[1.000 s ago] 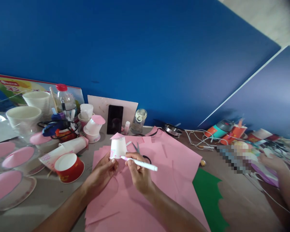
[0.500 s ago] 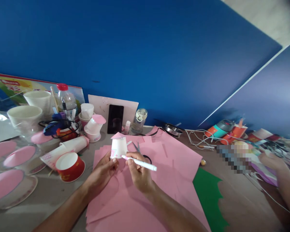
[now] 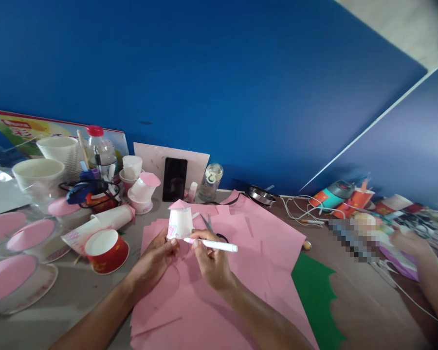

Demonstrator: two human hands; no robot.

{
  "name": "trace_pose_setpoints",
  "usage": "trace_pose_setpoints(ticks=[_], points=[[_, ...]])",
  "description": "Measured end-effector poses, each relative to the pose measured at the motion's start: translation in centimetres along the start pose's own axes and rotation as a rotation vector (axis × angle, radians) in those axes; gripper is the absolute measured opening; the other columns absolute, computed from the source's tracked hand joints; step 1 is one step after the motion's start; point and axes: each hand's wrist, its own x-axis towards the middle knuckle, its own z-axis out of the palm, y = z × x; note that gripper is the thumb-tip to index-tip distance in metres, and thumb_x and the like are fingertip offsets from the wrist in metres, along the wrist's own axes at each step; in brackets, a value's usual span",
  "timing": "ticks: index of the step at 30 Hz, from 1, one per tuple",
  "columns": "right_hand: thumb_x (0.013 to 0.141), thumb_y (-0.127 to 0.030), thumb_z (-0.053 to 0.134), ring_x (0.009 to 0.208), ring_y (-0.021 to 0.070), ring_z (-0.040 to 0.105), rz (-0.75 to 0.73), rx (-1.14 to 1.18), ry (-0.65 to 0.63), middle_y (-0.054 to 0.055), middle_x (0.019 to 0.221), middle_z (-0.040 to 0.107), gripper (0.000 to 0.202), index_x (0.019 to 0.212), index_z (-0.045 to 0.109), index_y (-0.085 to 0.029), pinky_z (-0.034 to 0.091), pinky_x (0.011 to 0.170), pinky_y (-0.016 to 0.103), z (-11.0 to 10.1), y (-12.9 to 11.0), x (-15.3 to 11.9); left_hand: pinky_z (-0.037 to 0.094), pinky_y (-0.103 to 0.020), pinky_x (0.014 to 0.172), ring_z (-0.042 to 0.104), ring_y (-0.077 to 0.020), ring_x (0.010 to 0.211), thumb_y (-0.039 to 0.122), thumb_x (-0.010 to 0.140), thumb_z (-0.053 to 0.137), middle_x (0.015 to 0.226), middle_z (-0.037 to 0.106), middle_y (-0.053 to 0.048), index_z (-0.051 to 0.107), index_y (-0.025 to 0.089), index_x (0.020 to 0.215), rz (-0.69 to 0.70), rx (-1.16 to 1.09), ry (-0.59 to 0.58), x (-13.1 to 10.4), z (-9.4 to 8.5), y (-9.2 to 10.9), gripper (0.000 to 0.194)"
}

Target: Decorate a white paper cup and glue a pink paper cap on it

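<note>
A small white paper cup [image 3: 180, 222], upside down with a pink paper cone [image 3: 178, 204] on top, is held by its lower left side in my left hand [image 3: 159, 255]. Pink and blue marks show on the cup's side. My right hand [image 3: 213, 265] grips a white marker [image 3: 219, 245] like a pen, its pink tip end against or very close to the cup's lower edge. Beneath both hands lie several pink paper sheets [image 3: 248, 291]. Behind my right hand, scissors [image 3: 209, 222] with a dark handle lie on the pink paper.
Left stand cone-topped cups [image 3: 10, 277], a red paper cup [image 3: 106, 250], stacked white cups [image 3: 60, 150] and a red-capped bottle [image 3: 99, 148]. A phone [image 3: 174, 180] leans at the back beside a glass jar [image 3: 210, 181]. Right are green paper [image 3: 314, 296], a tape roll [image 3: 261, 195], cables and another person's hand [image 3: 410, 243].
Hardly anything differs. The marker and my right hand have shifted very slightly at the cup's lower edge; my left hand keeps its hold.
</note>
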Motion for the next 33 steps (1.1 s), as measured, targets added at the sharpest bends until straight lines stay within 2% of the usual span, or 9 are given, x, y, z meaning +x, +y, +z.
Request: trace_pose_setpoints(ticks=[5, 11, 18, 24, 33], points=[[0.095, -0.028, 0.048, 0.075, 0.0186, 0.065, 0.016, 0.004, 0.017, 0.006, 0.078, 0.067, 0.02, 0.094, 0.065, -0.017, 0.051, 0.061, 0.027, -0.01, -0.13, -0.1, 0.039, -0.025, 0.064, 0.042, -0.0131, 0.067, 0.037, 0.077, 0.077, 0.072, 0.052, 0.002, 0.062, 0.018, 0.086, 0.003, 0.019, 0.012, -0.04, 0.04, -0.01, 0.027], [0.095, -0.026, 0.048, 0.075, 0.0182, 0.066, -0.003, -0.014, 0.02, 0.007, 0.084, 0.069, 0.019, 0.098, 0.065, -0.018, 0.052, 0.062, 0.027, 0.16, 0.1, -0.32, 0.038, -0.025, 0.063, 0.041, -0.0133, 0.067, 0.036, 0.079, 0.076, 0.072, 0.052, 0.001, 0.061, 0.018, 0.084, 0.007, 0.023, 0.006, -0.05, -0.11, -0.12, 0.025], [0.094, -0.022, 0.048, 0.075, 0.0183, 0.065, -0.091, -0.066, 0.01, 0.007, 0.085, 0.07, 0.017, 0.095, 0.064, -0.018, 0.053, 0.066, 0.029, 0.12, -0.3, -0.04, 0.038, -0.026, 0.064, 0.042, -0.0134, 0.067, 0.036, 0.081, 0.074, 0.072, 0.052, 0.001, 0.059, 0.018, 0.078, 0.013, 0.022, 0.001, -0.01, -0.41, -0.41, 0.024], [0.095, -0.027, 0.048, 0.073, 0.0182, 0.065, 0.008, -0.003, 0.023, 0.007, 0.083, 0.069, 0.019, 0.098, 0.065, -0.018, 0.051, 0.06, 0.027, 0.2, 0.31, -0.39, 0.038, -0.025, 0.063, 0.041, -0.0132, 0.067, 0.038, 0.078, 0.076, 0.072, 0.051, 0.001, 0.06, 0.018, 0.083, 0.015, 0.029, 0.009, -0.16, -0.14, -0.25, 0.026], [0.095, -0.028, 0.048, 0.072, 0.0185, 0.064, 0.01, -0.047, 0.026, 0.006, 0.078, 0.067, 0.019, 0.093, 0.064, -0.018, 0.05, 0.058, 0.027, 0.12, 0.22, -0.27, 0.038, -0.025, 0.065, 0.041, -0.0135, 0.068, 0.037, 0.079, 0.075, 0.072, 0.051, 0.002, 0.061, 0.018, 0.08, 0.004, 0.027, 0.009, -0.18, -0.11, -0.16, 0.024]])
